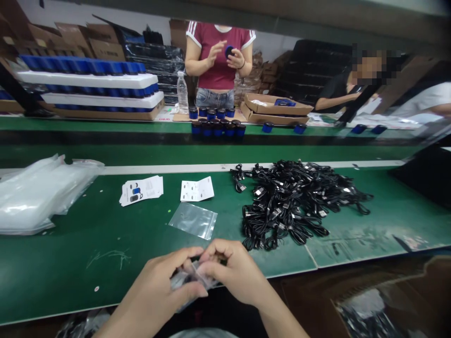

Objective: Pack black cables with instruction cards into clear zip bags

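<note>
While a small clear zip bag is held between the left hand and the right hand, its film is pinched by the curled fingers of both, with the hands close together just above the near edge of a green workbench. Something dark is enclosed in the bag, but it is too obscured by the fingers to be identified.

Just beyond the hands, a second clear zip bag is laid flat on the bench. To its right, a heap of bundled black cables is piled, and two printed leaflets are placed to its far side. A stack of clear plastic bags is massed at the left.

Across a further bench, a round blue object is held up between both hands by a co-worker in a red T-shirt. Blue-and-black cylindrical containers are grouped along that bench's edge, with white foam trays stacked behind them.
</note>
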`<state>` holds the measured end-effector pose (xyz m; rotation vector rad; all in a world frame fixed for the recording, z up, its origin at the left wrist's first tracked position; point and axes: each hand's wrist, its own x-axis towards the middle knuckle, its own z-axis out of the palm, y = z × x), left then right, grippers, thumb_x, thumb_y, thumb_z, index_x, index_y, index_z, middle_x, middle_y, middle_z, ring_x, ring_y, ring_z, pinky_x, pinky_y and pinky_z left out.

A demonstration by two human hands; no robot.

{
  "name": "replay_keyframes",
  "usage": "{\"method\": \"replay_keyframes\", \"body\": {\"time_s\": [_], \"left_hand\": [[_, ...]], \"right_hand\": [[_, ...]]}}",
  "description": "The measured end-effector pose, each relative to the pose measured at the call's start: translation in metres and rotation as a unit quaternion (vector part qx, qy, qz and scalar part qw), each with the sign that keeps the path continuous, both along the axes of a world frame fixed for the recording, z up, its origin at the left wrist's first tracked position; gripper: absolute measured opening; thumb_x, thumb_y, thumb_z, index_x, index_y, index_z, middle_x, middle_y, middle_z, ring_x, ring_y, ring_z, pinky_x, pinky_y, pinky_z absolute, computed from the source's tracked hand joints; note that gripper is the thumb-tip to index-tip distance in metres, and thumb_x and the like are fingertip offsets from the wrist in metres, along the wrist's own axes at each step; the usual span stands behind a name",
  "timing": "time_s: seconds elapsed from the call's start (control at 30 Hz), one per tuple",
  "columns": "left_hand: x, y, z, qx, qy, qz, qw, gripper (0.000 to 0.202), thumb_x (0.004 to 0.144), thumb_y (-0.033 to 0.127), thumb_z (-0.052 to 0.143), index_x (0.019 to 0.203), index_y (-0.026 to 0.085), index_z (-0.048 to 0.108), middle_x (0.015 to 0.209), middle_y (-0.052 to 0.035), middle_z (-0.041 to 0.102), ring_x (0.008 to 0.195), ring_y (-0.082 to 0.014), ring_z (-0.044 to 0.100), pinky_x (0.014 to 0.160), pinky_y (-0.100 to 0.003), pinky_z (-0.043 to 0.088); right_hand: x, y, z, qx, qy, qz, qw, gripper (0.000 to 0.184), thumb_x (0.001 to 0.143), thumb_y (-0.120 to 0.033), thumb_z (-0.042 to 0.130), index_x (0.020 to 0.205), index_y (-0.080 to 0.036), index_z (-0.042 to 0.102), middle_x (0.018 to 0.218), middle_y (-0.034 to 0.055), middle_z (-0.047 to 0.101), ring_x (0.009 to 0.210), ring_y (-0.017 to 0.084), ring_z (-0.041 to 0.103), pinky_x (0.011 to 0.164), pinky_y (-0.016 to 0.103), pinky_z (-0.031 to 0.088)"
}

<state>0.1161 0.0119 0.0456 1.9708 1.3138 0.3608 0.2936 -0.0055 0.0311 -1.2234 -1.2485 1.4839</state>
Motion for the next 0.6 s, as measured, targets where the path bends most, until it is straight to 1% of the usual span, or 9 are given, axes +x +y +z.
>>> {"method": "replay_keyframes", "body": {"time_s": [0.07,0.13,0.17,0.23,0.33,0.4,0.5,0.6], "left_hand": [[0.0,0.002,-0.002,-0.007,-0.058,0.039,0.998,0.027,0.071,0.031,0.066,0.098,0.028,0.067,0.086,0.0035,0.073,0.077,-0.0171,0.069,0.071,-0.023,0.054],[0.001,0.002,-0.007,0.016,-0.109,0.074,0.991,0.018,0.072,0.034,0.064,0.089,0.027,0.069,0.084,0.0027,0.073,0.074,-0.0163,0.069,0.067,-0.021,0.054],[0.002,0.002,-0.01,0.024,-0.125,0.083,0.988,0.015,0.073,0.035,0.064,0.084,0.027,0.07,0.08,0.0024,0.072,0.071,-0.0158,0.068,0.064,-0.02,0.054],[0.004,0.001,-0.013,0.029,-0.147,0.089,0.985,0.013,0.074,0.036,0.064,0.078,0.025,0.07,0.072,0.0022,0.07,0.064,-0.0144,0.067,0.058,-0.018,0.053],[0.004,-0.001,-0.014,0.025,-0.172,0.085,0.981,0.017,0.078,0.036,0.059,0.076,0.024,0.07,0.069,0.0016,0.067,0.057,-0.012,0.063,0.05,-0.016,0.05],[0.001,-0.002,-0.015,0.027,-0.187,0.095,0.977,0.02,0.081,0.036,0.056,0.075,0.023,0.069,0.07,0.0012,0.066,0.055,-0.011,0.062,0.047,-0.015,0.048],[-0.003,-0.002,-0.016,0.03,-0.202,0.12,0.971,0.02,0.08,0.036,0.056,0.072,0.022,0.067,0.073,0.0012,0.064,0.052,-0.0095,0.059,0.043,-0.015,0.044],[-0.006,-0.003,-0.016,0.031,-0.205,0.118,0.971,0.02,0.081,0.035,0.057,0.07,0.021,0.066,0.072,0.001,0.062,0.052,-0.0093,0.057,0.043,-0.015,0.043]], "right_hand": [[0.001,-0.002,0.003,0.014,0.042,-0.013,0.999,0.013,0.077,-0.027,0.064,0.083,-0.015,0.064,0.071,0.0002,0.064,0.065,0.013,0.059,0.062,0.024,0.048],[0.003,-0.005,0.004,0.042,0.01,-0.024,0.999,0.017,0.076,-0.025,0.066,0.09,-0.017,0.064,0.079,0.0016,0.066,0.072,0.014,0.06,0.069,0.026,0.048],[0.004,-0.007,0.003,0.055,-0.024,-0.029,0.998,0.016,0.074,-0.022,0.067,0.088,-0.017,0.065,0.079,0.0014,0.065,0.072,0.014,0.059,0.069,0.026,0.047],[0.005,-0.009,0.002,0.067,-0.075,-0.043,0.994,0.005,0.075,-0.021,0.065,0.078,-0.017,0.066,0.072,0.0005,0.064,0.068,0.014,0.057,0.065,0.025,0.045],[0.005,-0.009,0.001,0.081,-0.08,-0.073,0.991,0.014,0.079,-0.023,0.061,0.067,-0.016,0.064,0.065,-0.0005,0.06,0.063,0.013,0.054,0.06,0.024,0.042],[0.004,-0.008,0.002,0.083,-0.074,-0.084,0.99,0.015,0.077,-0.023,0.061,0.064,-0.016,0.061,0.063,-0.0015,0.057,0.061,0.012,0.051,0.058,0.023,0.041],[0.004,-0.007,0.004,0.09,-0.086,-0.087,0.988,0.016,0.077,-0.022,0.061,0.063,-0.016,0.057,0.061,-0.0023,0.054,0.059,0.011,0.048,0.057,0.023,0.039],[0.004,-0.007,0.006,0.118,-0.108,-0.088,0.983,0.017,0.079,-0.021,0.058,0.063,-0.016,0.056,0.063,-0.0022,0.052,0.058,0.011,0.047,0.056,0.023,0.038]]}}
